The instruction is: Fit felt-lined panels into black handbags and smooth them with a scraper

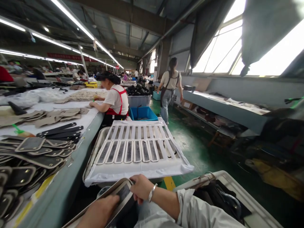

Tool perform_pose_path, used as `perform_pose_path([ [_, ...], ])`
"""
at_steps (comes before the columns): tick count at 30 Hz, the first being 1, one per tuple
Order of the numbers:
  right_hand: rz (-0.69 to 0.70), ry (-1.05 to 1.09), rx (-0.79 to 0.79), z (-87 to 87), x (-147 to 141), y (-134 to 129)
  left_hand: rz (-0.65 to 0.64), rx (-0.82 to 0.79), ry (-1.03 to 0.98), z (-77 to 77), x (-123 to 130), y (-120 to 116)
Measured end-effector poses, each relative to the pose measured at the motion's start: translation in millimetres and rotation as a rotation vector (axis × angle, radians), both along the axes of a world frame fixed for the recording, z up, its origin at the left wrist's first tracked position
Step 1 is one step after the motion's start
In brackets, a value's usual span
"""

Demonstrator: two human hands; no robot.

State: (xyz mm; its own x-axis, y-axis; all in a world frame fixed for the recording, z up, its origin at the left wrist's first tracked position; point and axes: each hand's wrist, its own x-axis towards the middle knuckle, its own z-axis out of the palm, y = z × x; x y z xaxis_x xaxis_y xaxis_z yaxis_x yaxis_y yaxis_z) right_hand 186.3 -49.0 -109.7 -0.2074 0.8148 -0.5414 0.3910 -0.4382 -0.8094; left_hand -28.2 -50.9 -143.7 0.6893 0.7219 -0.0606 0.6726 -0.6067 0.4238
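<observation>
A dark panel with a pale border (123,192) lies at the bottom centre, over my lap. My right hand (142,187), with a silver bracelet at the wrist, pinches its upper right corner. Across the panel's face rests my left hand (102,207), blurred, its fingers bent and their tips on the dark surface; whether it grips anything is unclear. Beyond my hands, a white cloth-covered tray (142,170) bears a row of several dark rectangular pieces with pale edges (129,151), and strips behind them.
At the left, a long table (83,152) holds piles of dark bordered pieces (30,144) and black straps (63,132). A person in a red apron (116,98) sits there. Another person (169,88) stands in the aisle. A white crate (228,177) with black items is at the lower right.
</observation>
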Motion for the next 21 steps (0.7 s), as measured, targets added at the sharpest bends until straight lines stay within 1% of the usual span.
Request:
perform_pose_path([
  [2,0.023,-0.026,0.006,1.2,0.0,-0.6,0.136,-0.337,-0.031,31.9,-3.6,-2.6],
  [3,0.032,-0.024,0.002,1.0,0.4,0.2,0.176,-0.454,-0.053,46.1,-6.8,-5.8],
  [4,0.038,-0.023,0.000,0.2,0.9,1.6,0.169,-0.463,-0.091,57.4,-10.2,-10.8],
  [5,0.042,-0.023,-0.004,-0.8,1.3,3.3,0.153,-0.436,-0.100,64.8,-13.1,-17.9],
  [6,0.044,-0.023,-0.005,-1.6,1.6,5.0,0.149,-0.394,-0.089,68.1,-15.0,-26.9],
  [7,0.048,-0.025,-0.004,-2.0,1.7,6.4,0.156,-0.335,-0.061,67.5,-15.4,-37.2],
  [8,0.053,-0.024,-0.002,-1.7,1.4,7.4,0.183,-0.281,-0.016,63.5,-14.3,-47.7],
  [10,0.066,-0.013,0.006,0.7,-0.2,8.2,0.262,-0.179,0.087,49.3,-8.6,-66.0],
  [12,0.077,-0.011,0.006,4.4,-3.0,7.9,0.318,-0.081,0.181,34.3,-1.1,-76.6],
  [14,0.082,-0.019,0.006,7.5,-5.2,6.6,0.327,0.000,0.227,24.9,4.2,-79.9],
  [16,0.089,-0.011,0.014,7.6,-3.7,5.1,0.314,0.054,0.216,22.0,5.0,-79.4],
  [18,0.108,0.068,0.014,2.4,3.6,6.3,0.305,0.097,0.173,22.8,2.1,-78.3],
  [20,0.109,0.235,-0.054,-9.8,15.3,12.6,0.311,0.130,0.135,23.6,-1.5,-78.0],
  [21,0.076,0.327,-0.109,-18.5,21.4,17.4,0.314,0.141,0.122,23.4,-2.8,-78.4],
])
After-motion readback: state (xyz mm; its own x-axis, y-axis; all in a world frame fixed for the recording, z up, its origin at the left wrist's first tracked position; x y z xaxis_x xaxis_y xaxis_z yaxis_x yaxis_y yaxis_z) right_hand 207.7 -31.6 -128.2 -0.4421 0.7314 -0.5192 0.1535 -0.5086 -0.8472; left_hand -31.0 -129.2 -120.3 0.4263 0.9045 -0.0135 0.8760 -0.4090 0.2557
